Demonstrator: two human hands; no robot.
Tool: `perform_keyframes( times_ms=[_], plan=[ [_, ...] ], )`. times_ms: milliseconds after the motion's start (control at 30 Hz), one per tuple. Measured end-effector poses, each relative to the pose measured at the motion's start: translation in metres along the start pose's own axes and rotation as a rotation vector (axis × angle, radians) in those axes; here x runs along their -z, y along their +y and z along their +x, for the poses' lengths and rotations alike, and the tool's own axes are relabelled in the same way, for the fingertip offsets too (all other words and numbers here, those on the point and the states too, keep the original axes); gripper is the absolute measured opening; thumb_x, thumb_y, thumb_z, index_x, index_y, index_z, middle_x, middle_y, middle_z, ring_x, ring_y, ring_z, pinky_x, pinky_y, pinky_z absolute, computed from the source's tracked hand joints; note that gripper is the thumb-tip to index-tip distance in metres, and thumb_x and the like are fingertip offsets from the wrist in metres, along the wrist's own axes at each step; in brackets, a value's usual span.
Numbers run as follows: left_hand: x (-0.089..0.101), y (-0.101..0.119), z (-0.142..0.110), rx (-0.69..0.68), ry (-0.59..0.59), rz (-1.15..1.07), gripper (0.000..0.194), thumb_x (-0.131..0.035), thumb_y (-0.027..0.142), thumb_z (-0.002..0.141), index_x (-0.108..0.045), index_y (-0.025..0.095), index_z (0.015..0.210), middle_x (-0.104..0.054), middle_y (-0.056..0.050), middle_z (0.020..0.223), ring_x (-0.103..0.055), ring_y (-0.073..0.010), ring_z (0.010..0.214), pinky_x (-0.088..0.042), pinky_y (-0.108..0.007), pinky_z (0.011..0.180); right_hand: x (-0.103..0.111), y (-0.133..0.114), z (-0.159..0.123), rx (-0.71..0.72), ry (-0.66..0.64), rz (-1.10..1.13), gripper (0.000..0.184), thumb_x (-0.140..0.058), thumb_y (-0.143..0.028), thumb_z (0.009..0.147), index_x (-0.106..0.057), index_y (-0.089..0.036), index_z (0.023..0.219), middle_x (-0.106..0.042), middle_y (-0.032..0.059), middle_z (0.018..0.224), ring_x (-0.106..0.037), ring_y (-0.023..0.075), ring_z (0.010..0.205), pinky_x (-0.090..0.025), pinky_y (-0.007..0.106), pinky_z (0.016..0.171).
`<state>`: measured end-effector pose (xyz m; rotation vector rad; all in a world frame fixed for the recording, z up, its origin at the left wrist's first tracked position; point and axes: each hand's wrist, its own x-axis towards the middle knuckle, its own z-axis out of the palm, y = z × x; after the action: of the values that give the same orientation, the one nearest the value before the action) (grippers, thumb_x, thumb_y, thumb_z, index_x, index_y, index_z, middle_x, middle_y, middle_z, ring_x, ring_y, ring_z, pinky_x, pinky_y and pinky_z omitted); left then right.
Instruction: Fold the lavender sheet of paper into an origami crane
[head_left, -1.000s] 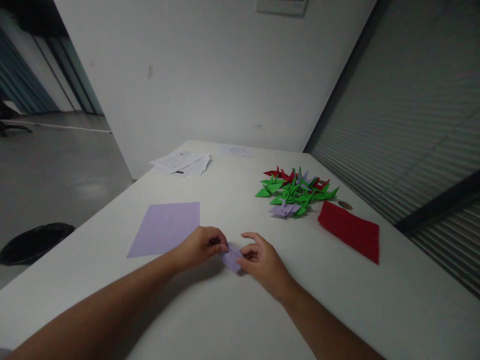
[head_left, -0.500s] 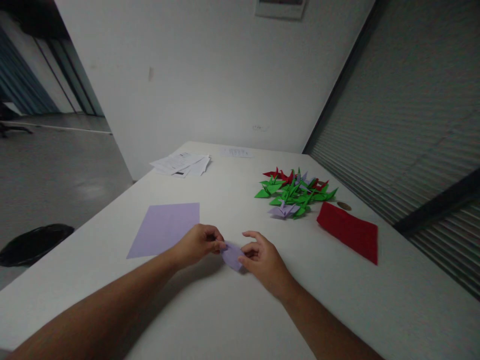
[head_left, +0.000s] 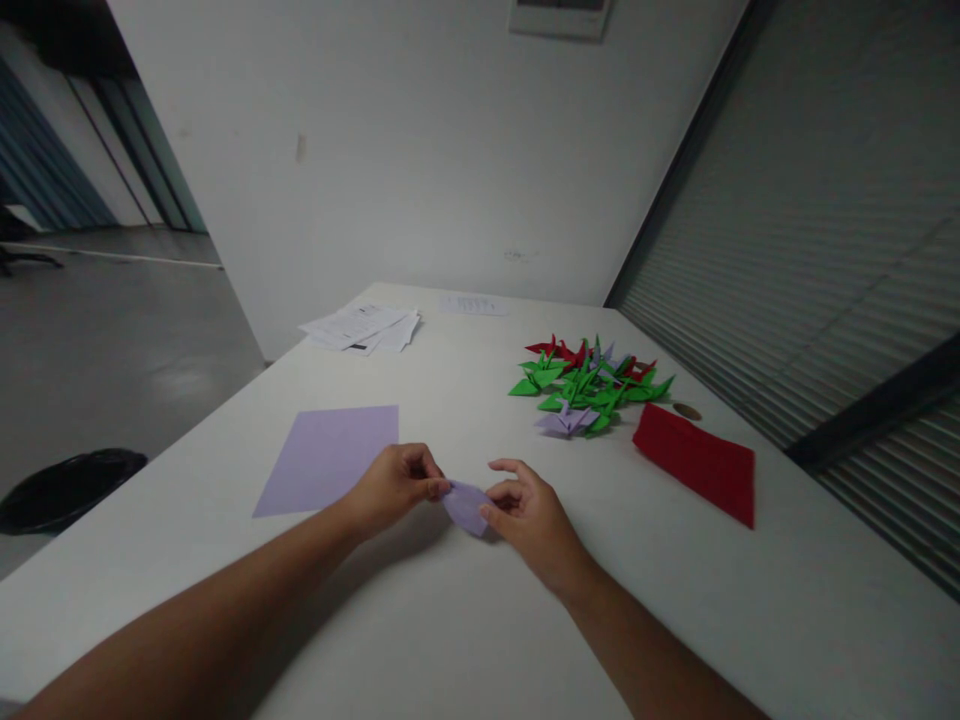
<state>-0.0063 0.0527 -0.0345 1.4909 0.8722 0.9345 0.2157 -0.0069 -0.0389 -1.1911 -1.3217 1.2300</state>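
A small folded piece of purple paper (head_left: 466, 508) is held between my two hands, just above the white table. My left hand (head_left: 397, 487) pinches its left corner between thumb and fingers. On the other side, my right hand (head_left: 531, 518) grips the right edge with the thumb in front and the fingers behind, the index finger raised off the paper. Beyond my left hand lies a flat purple sheet (head_left: 330, 455), partly covered by that hand and wrist.
Green, red and purple folded paper cranes (head_left: 581, 385) sit in a pile at the back right. Nearer me are red paper (head_left: 697, 460) and a round brown spot (head_left: 687, 411). White printed papers (head_left: 364, 327) lie at the back left. A black-lined bin (head_left: 71, 488) stands left of the table (head_left: 420, 640).
The folded purple paper has tilted slightly, its lower tip rising a little. Both hands keep their hold and have barely shifted.
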Motion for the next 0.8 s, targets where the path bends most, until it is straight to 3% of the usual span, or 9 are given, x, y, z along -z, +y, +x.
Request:
perform_keyframes(
  times_ms=[133,267,467,700,800],
  plan=[
    [-0.003,-0.001,0.001,-0.016,0.004,-0.143,0.043,-0.089,0.035,0.07,-0.049,0.019,0.072,-0.066,0.001,0.062,-0.061,-0.0126,0.056,-0.046,-0.023,0.054,0.001,0.004,0.001,0.007,-0.007,-0.008,0.053,-0.079,-0.029,0.074,-0.051,-0.021,0.119,-0.073,-0.0005,0.079,-0.068,0.0183,0.071,-0.052,0.031,0.069],
    [-0.002,0.001,0.0,-0.043,-0.028,-0.151,0.043,-0.086,0.038,0.075,-0.048,0.019,0.075,-0.063,0.002,0.062,-0.06,-0.0121,0.057,-0.045,-0.022,0.055,0.002,0.008,0.003,0.015,-0.002,0.01,0.053,-0.08,-0.029,0.074,-0.051,-0.021,0.118,-0.073,-0.0012,0.078,-0.067,0.0181,0.071,-0.051,0.031,0.068],
    [-0.001,-0.005,0.0,-0.065,-0.133,-0.024,0.034,-0.076,0.045,0.083,-0.059,0.016,0.086,-0.062,0.0,0.07,-0.058,-0.0127,0.064,-0.046,-0.025,0.061,0.001,0.005,0.001,0.003,-0.005,-0.01,0.052,-0.077,-0.027,0.073,-0.051,-0.02,0.117,-0.069,-0.0031,0.074,-0.064,0.0163,0.067,-0.049,0.029,0.065],
    [-0.007,-0.01,-0.006,-0.016,-0.248,0.28,0.026,-0.078,0.035,0.079,-0.071,0.014,0.093,-0.065,0.0,0.074,-0.052,-0.0123,0.067,-0.038,-0.023,0.061,-0.003,0.005,-0.004,0.025,-0.051,-0.096,0.049,-0.071,-0.023,0.075,-0.052,-0.02,0.119,-0.068,-0.0031,0.075,-0.063,0.0161,0.066,-0.049,0.029,0.062],
    [-0.009,-0.006,-0.009,0.03,-0.288,0.315,0.023,-0.077,0.034,0.08,-0.076,0.013,0.09,-0.066,-0.001,0.072,-0.053,-0.0129,0.067,-0.038,-0.024,0.062,-0.004,0.003,-0.006,0.055,-0.063,-0.149,0.048,-0.069,-0.022,0.076,-0.053,-0.021,0.121,-0.07,-0.0014,0.078,-0.065,0.0176,0.07,-0.051,0.031,0.065]
  ],
)
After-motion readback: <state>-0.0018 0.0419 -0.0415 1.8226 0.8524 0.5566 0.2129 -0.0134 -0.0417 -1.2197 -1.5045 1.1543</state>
